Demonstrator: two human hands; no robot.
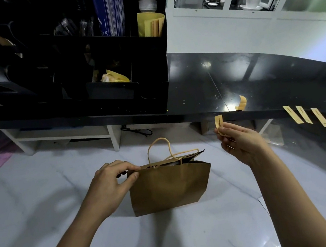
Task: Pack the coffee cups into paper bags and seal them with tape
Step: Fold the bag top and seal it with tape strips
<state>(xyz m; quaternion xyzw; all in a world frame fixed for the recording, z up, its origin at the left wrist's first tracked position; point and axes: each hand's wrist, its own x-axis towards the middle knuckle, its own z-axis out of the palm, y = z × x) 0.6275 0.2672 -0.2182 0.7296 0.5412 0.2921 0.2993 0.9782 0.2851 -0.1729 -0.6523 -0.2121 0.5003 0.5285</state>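
A brown paper bag (168, 188) with rope handles stands upright on the white counter in front of me. My left hand (112, 183) pinches the bag's top left corner, holding the mouth nearly closed. My right hand (239, 143), raised to the right of the bag and apart from it, pinches a short yellow tape strip (219, 123) between thumb and fingers. What is inside the bag is hidden; no coffee cup shows.
Three more yellow tape strips (307, 115) hang off the front edge of the black counter (256, 75) at right, with another curled piece (241, 102) on top. A black organiser (110, 89) with bags and sleeves stands at the back left.
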